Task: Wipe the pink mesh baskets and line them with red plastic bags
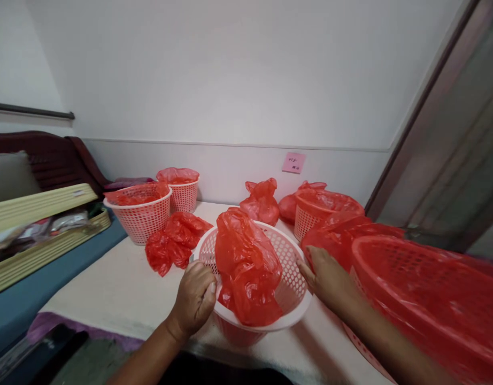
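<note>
A white plastic basket (298, 315) with perforated walls stands in front of me on the table. A crumpled red plastic bag (246, 262) is bunched inside it, its top rising above the rim. My left hand (198, 294) is closed at the basket's left rim, thumb toward the inside. At the opposite side, my right hand (318, 270) has the rim between its thumb and fingers; part of its grip is hidden. Left of the basket lies a loose red plastic bag (174, 240). Close to my right forearm is a large basket (367, 256) lined with red plastic.
Lined baskets stand at back left (140, 219) and farther behind (184, 195); another basket (305, 216) is at back right. A knotted red bag (260, 200) sits near the wall, below a pink note (293, 162). A yellowish box (49, 256) lies left, beyond the white-covered table (122, 289).
</note>
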Motion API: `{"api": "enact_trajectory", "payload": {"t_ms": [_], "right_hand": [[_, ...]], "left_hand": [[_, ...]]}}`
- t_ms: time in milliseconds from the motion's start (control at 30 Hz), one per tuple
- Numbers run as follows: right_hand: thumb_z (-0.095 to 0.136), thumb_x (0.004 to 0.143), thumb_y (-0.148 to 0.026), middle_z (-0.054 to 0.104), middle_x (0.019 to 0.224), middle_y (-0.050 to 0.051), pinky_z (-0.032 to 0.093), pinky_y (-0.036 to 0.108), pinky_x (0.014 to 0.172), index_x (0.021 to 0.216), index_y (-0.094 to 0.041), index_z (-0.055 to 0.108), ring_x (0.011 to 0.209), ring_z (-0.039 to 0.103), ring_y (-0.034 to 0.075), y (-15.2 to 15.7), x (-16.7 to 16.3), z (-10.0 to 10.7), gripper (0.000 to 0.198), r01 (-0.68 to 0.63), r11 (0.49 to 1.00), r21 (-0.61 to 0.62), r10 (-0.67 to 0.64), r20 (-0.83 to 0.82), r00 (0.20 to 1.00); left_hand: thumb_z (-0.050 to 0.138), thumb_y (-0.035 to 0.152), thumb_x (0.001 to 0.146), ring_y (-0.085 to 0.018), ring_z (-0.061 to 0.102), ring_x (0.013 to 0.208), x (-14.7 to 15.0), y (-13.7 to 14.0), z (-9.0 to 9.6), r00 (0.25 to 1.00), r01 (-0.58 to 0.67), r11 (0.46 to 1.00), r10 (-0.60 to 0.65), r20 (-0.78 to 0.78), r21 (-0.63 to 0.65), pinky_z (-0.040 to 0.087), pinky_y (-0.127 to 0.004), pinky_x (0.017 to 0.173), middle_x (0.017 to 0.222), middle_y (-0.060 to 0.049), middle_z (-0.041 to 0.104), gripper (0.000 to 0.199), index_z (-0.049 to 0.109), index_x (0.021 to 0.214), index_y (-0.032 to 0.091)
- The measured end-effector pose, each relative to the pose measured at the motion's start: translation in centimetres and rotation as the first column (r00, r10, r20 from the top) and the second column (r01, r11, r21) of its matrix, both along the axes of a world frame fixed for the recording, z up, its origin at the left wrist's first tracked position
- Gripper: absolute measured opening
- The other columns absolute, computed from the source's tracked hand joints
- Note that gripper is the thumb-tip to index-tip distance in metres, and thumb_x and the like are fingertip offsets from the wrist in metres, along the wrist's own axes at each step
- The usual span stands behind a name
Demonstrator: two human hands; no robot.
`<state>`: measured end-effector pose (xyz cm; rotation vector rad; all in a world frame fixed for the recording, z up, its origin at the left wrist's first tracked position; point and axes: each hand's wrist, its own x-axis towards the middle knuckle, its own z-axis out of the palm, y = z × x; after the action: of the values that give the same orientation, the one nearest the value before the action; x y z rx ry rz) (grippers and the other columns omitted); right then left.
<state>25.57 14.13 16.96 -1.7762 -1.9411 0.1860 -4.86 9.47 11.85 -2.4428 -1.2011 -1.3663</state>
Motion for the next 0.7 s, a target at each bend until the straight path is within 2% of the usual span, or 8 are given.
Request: {"api": "enact_trajectory", "payload": {"t_ms": [67, 133, 233, 333, 367, 467, 567, 700], "right_hand": [[0.053, 0.083, -0.042, 0.062, 0.106, 0.016, 0.040, 0.041, 0.086, 0.103, -0.016, 0.061, 0.100, 0.056, 0.031, -1.7, -1.3, 1.8, 0.034, -0.079, 0.995, 0.058, 0.073, 0.102, 0.992], [0.059, 0.079, -0.046, 0.065, 0.097, 0.013, 0.041, 0.036, 0.079, 0.095, -0.018, 0.066, 0.090, 0.058, 0.027, -3.1, -3.2, 3.1, 0.033, -0.249, 0.964, -0.096, 0.258, 0.091, 0.962], [0.067, 0.070, -0.041, 0.067, 0.082, 0.007, 0.040, 0.029, 0.063, 0.082, -0.019, 0.068, 0.070, 0.057, 0.020, -3.7, -6.5, 3.0, 0.025, -0.437, 0.809, -0.393, 0.472, -0.009, 0.881], [0.062, 0.066, -0.019, 0.061, 0.063, -0.001, 0.035, 0.023, 0.052, 0.069, -0.020, 0.065, 0.055, 0.050, 0.013, -2.5, -8.8, 1.5, 0.005, -0.499, 0.645, -0.579, 0.582, -0.052, 0.812], [0.058, 0.064, -0.013, 0.057, 0.057, -0.003, 0.034, 0.022, 0.050, 0.064, -0.020, 0.064, 0.051, 0.047, 0.011, -1.9, -9.2, 0.9, 0.009, -0.513, 0.599, -0.614, 0.606, -0.070, 0.792], [0.054, 0.061, -0.005, 0.051, 0.052, -0.005, 0.034, 0.021, 0.050, 0.060, -0.019, 0.062, 0.049, 0.043, 0.009, -0.8, -9.5, -0.1, 0.017, -0.541, 0.561, -0.627, 0.639, -0.088, 0.764], [0.063, 0.067, -0.016, 0.063, 0.072, -0.002, 0.041, 0.022, 0.058, 0.087, -0.021, 0.070, 0.063, 0.053, 0.013, -0.5, -9.1, 0.3, 0.021, -0.578, 0.545, -0.607, 0.620, -0.172, 0.765], [0.071, 0.069, -0.045, 0.063, 0.114, 0.008, 0.046, 0.029, 0.081, 0.130, -0.019, 0.053, 0.096, 0.059, 0.021, -0.6, -9.0, 1.5, 0.068, -0.655, 0.470, -0.592, 0.583, -0.349, 0.734]], "left_hand": [[0.032, 0.016, 0.090, -0.017, 0.039, 0.067, -0.2, -0.1, 0.0, 1.000, 0.007, 1.000, -0.007, -0.006, -0.004, 0.033, -0.037, 0.068, 0.065, 0.000, 0.041, 0.023, 0.037, 0.069, 0.022], [0.032, 0.016, 0.090, -0.017, 0.039, 0.067, -0.3, -0.3, 0.1, 1.000, 0.008, 1.000, -0.008, -0.014, -0.009, 0.033, -0.037, 0.068, 0.066, 0.000, 0.041, 0.023, 0.037, 0.069, 0.022], [0.033, 0.018, 0.091, -0.018, 0.039, 0.068, -0.6, -0.7, 0.3, 0.999, 0.008, 1.000, -0.009, -0.037, -0.020, 0.033, -0.037, 0.069, 0.066, 0.000, 0.043, 0.023, 0.038, 0.068, 0.022], [0.035, 0.018, 0.090, -0.017, 0.040, 0.068, -0.8, -0.9, 0.4, 0.998, 0.009, 0.999, -0.012, -0.067, -0.034, 0.035, -0.037, 0.071, 0.066, 0.000, 0.044, 0.023, 0.038, 0.068, 0.022], [0.035, 0.018, 0.090, -0.017, 0.040, 0.068, -0.9, -0.9, 0.4, 0.997, 0.007, 0.999, -0.010, -0.075, -0.039, 0.035, -0.037, 0.071, 0.066, 0.000, 0.044, 0.022, 0.039, 0.068, 0.022], [0.035, 0.018, 0.090, -0.018, 0.041, 0.069, -1.0, -0.8, 0.5, 0.996, -0.005, 0.999, 0.000, -0.088, -0.051, 0.036, -0.037, 0.072, 0.066, 0.000, 0.045, 0.022, 0.039, 0.068, 0.022], [0.035, 0.019, 0.090, -0.018, 0.041, 0.069, -0.9, -0.7, 0.5, 0.996, -0.006, 0.998, 0.000, -0.093, -0.063, 0.036, -0.038, 0.073, 0.067, -0.001, 0.046, 0.023, 0.040, 0.068, 0.022], [0.034, 0.020, 0.091, -0.019, 0.043, 0.071, -0.5, -0.5, 0.5, 0.996, 0.004, 0.996, -0.011, -0.088, -0.084, 0.037, -0.040, 0.076, 0.069, -0.002, 0.051, 0.023, 0.046, 0.071, 0.021]]}}
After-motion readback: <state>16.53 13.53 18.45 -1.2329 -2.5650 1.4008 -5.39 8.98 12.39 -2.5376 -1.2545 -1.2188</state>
